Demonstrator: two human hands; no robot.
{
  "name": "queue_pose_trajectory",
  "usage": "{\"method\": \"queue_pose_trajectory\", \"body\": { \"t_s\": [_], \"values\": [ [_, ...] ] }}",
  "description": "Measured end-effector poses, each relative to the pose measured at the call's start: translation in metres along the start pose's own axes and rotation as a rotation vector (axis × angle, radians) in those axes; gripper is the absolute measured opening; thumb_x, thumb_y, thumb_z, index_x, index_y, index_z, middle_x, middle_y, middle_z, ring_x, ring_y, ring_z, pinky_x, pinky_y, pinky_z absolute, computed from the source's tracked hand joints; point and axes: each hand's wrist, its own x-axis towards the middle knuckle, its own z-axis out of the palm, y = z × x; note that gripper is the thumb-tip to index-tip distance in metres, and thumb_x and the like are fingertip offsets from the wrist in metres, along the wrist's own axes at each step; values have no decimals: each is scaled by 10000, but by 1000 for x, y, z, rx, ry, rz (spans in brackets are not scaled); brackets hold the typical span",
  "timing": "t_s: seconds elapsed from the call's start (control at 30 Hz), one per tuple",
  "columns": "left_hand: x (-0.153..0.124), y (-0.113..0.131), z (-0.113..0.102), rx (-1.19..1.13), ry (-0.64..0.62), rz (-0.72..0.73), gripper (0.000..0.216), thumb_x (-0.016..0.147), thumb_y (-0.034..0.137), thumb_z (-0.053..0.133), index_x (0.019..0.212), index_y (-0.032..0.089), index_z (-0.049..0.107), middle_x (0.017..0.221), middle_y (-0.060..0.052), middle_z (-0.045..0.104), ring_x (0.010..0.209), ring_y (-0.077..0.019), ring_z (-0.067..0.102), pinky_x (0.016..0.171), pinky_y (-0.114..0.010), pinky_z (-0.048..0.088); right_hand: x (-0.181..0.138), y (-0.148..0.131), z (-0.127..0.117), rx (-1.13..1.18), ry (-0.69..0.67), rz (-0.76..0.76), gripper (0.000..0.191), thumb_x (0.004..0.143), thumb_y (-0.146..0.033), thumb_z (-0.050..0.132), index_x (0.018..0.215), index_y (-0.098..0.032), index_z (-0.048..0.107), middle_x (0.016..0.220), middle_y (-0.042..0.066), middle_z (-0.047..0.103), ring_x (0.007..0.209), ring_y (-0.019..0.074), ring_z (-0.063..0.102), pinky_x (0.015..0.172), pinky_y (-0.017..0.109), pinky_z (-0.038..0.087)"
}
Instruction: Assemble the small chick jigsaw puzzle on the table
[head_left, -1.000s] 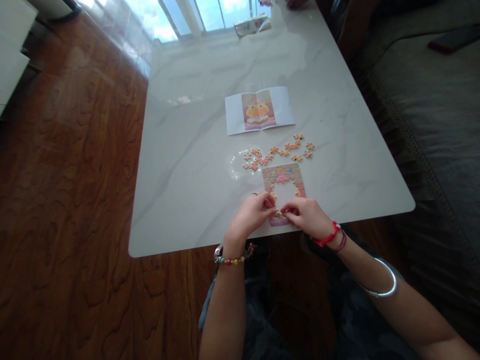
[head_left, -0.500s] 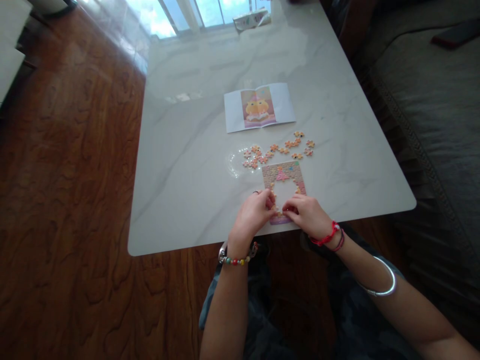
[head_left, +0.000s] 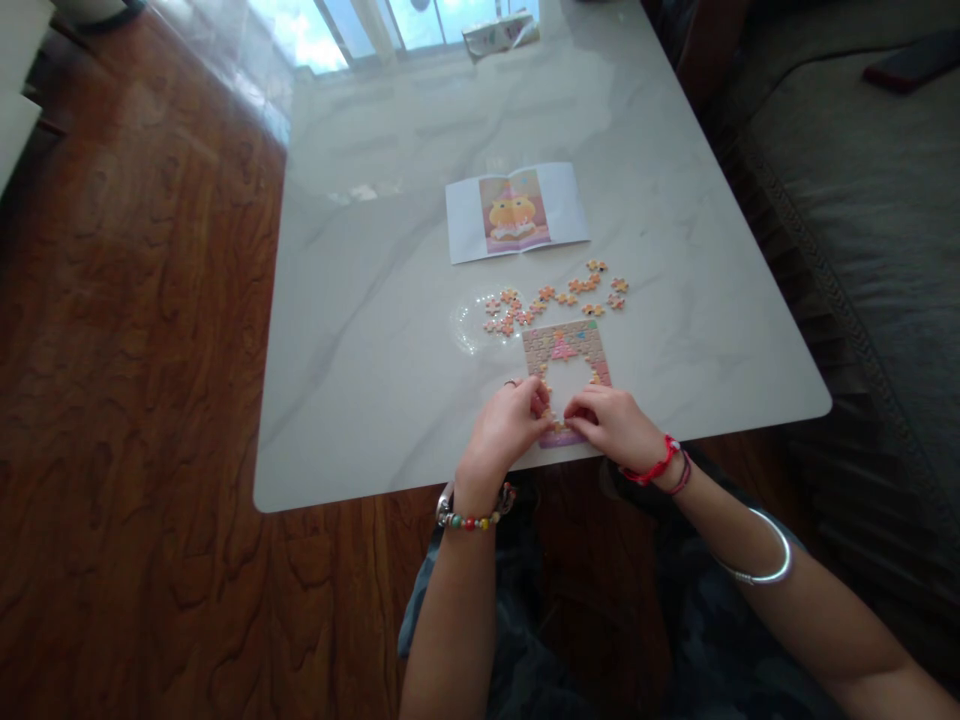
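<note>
"Jigsaw puzzle (head_left: 586, 345), one, part-assembled, flat on the marble-patterned table (head_left: 360, 370) close to the near edge, beneath left hand (head_left: 504, 425) and right hand (head_left: 619, 425). Seen from the head camera, the only view."

"Counted, for the record?"

"Loose pieces (head_left: 547, 293): roughly twenty, strewn just beyond the puzzle, exact number lost where crowded together. One folded leaflet (head_left: 517, 212) with one printed picture, farther out. One box-like packet (head_left: 501, 36) toward the far end. One dark flat object (head_left: 915, 62) on the sofa-like seat (head_left: 862, 190) at right. On the left wrist, one beaded bracelet (head_left: 471, 523); on the right forearm, one silver bangle (head_left: 780, 565)."

"Pointing which way?"

"Top edge away from the near table edge, toward the leaflet, with one pink pointed shape (head_left: 562, 347) just inside. Long axis near to far, slightly leftward at the far end. Open in the middle, white within, brick-patterned around the upper part."

"And the fingers?"

"Left: curled over the lower left side, thumb close to forefinger. Right: bent over the lower right of the opening, tips bunched. Near each other, left tips and right, but apart. Any gap or piece between thumb and finger, either side: cannot tell; too small and partly hidden."
</note>
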Motion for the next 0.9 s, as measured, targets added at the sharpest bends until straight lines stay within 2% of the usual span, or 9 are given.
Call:
{"method": "queue_pose_trajectory", "body": {
  "t_s": [0.23,0.63,0.77,0.9],
  "values": [
    [0,-3,-2,-21,-15,25,178,637,128,575,789,190,508,732,10,537,682,-110,505,608,-228,409,0,6,-6,176,-114,80,160,748,-144,475,776,-167,631,714,4,584,501,61,508,521,192,419],
    [0,-2,-6,-40,-25,53,107,675,124,522,763,185,512,705,14,527,667,-104,497,612,-229,408,0,7,-12,108,-47,20,156,722,-101,497,790,-155,627,744,10,553,555,68,505,609,214,426],
    [0,-3,-6,-43,-33,54,146,656,99,529,773,185,515,706,13,529,673,-106,499,613,-228,409,-1,5,-7,59,-85,-48,112,720,-183,554,813,-157,610,810,27,532,598,79,507,634,224,427],
    [0,-3,-5,-63,-53,50,219,617,83,561,807,184,520,724,8,538,682,-110,504,617,-230,414,-2,1,1,-37,-64,-79,59,726,-158,540,767,-155,582,829,44,519,703,114,516,677,239,418]
  ]
}}
